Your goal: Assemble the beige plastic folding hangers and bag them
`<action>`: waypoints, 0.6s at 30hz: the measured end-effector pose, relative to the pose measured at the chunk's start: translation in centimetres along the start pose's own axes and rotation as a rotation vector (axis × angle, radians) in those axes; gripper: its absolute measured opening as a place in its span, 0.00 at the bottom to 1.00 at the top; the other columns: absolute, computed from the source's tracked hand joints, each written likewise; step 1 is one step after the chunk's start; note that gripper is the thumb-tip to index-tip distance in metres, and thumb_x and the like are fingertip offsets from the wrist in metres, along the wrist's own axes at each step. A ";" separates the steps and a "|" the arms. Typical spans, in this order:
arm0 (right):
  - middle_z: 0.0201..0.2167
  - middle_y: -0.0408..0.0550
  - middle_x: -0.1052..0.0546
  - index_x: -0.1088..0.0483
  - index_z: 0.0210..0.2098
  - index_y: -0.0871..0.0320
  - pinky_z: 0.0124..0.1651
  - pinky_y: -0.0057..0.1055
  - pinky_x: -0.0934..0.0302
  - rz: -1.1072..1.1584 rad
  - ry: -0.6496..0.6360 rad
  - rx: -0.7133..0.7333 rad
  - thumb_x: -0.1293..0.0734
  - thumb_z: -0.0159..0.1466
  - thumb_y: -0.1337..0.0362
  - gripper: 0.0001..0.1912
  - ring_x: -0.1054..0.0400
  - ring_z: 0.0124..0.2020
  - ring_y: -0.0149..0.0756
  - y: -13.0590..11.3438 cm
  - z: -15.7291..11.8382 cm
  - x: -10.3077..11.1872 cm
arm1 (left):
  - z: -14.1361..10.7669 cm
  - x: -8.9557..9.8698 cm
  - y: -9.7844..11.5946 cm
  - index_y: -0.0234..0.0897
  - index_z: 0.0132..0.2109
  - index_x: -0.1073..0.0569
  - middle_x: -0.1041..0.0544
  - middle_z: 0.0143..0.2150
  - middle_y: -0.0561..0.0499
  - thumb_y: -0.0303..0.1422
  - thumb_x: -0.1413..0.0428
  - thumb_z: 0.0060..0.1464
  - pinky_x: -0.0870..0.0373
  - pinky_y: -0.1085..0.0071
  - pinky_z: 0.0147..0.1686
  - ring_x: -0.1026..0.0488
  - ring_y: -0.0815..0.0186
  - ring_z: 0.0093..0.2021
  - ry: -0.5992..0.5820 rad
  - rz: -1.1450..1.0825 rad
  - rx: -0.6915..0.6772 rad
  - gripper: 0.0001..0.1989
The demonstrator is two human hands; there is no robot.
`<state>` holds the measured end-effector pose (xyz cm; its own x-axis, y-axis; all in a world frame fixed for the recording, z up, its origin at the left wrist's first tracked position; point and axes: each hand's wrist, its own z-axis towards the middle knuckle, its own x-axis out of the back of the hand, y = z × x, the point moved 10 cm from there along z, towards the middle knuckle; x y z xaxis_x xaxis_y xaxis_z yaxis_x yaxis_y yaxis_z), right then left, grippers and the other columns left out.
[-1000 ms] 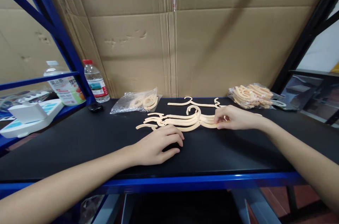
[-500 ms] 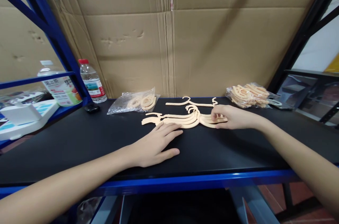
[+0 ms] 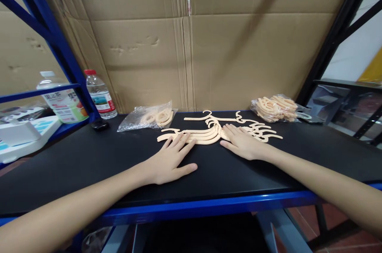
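Note:
Several cream plastic hangers lie overlapped in the middle of the black tabletop, their hooks bunched near the centre. My left hand rests with spread fingers on their left arms, thumb stretched out over the table. Flat over the hangers just right of the hooks lies my right hand, fingers extended and gripping nothing. Beyond my right fingers, several curved hanger ends fan out to the right. Behind the group lies another cream hanger, its right part meeting the fanned ends. My right palm hides part of the hangers.
A clear bag with cream pieces lies at the back left, another bag of cream pieces at the back right. Two bottles, a red-capped one and a white-capped one, stand left. A cardboard wall closes the back.
My right hand has moved left and flattened onto the hangers, its curled fingers now extended. The right hanger arms have unfolded and fanned out to the right. My left hand stays in place.

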<state>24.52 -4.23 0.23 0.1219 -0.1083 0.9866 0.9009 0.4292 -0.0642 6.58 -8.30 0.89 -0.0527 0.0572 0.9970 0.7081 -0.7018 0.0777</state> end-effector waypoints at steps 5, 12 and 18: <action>0.65 0.68 0.48 0.50 0.65 0.73 0.64 0.52 0.55 -0.042 -0.010 0.017 0.56 0.68 0.45 0.40 0.56 0.66 0.55 1.1 1.2 0.0 | 0.7 0.0 -0.7 0.38 0.69 0.59 0.64 0.70 0.41 0.53 0.61 0.62 0.63 0.50 0.64 0.66 0.50 0.70 0.008 0.021 -0.052 0.37; 0.64 0.64 0.43 0.46 0.63 0.68 0.63 0.50 0.53 -0.058 0.016 0.039 0.56 0.68 0.48 0.36 0.52 0.65 0.53 1.7 2.0 0.2 | 1.1 0.4 -1.1 0.32 0.69 0.57 0.62 0.70 0.39 0.53 0.60 0.61 0.62 0.55 0.65 0.64 0.52 0.70 0.023 0.005 -0.035 0.39; 0.63 0.61 0.40 0.45 0.63 0.64 0.62 0.51 0.52 -0.035 0.051 0.045 0.55 0.68 0.47 0.34 0.50 0.65 0.54 1.6 1.9 0.5 | 1.0 0.6 -1.0 0.31 0.69 0.55 0.58 0.70 0.38 0.53 0.59 0.61 0.59 0.56 0.65 0.61 0.52 0.69 0.071 0.006 -0.036 0.39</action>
<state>25.28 -1.91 0.90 0.1124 -0.1687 0.9792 0.8854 0.4644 -0.0217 6.52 -6.84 1.45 -0.0997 0.0034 0.9950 0.6826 -0.7273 0.0709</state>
